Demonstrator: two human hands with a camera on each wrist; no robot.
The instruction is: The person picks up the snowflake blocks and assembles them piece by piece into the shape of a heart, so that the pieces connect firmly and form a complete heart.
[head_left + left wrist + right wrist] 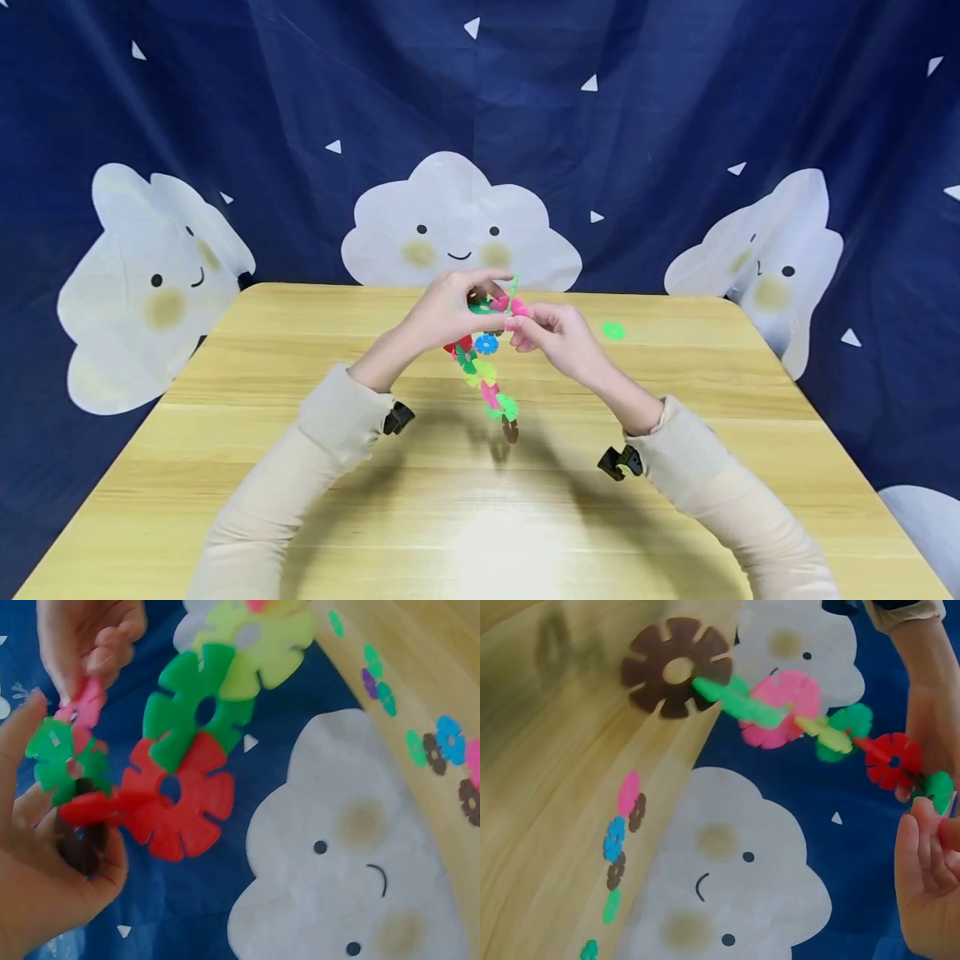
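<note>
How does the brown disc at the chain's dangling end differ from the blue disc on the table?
The brown disc hangs linked to the chain, while the blue disc lies on the table. The brown disc looks dark, the blue disc bright. Both are round and notched, with a central hole.

Hanging chain of discs (489, 393) blocks the middle, below left hand (441, 310) and right hand (567, 342). Passage: over the table (225, 433), outside either sleeve (258, 492). Low obstacle right of right hand: loose green disc (613, 332). Curtain (645, 150) bounds the far side.
</note>
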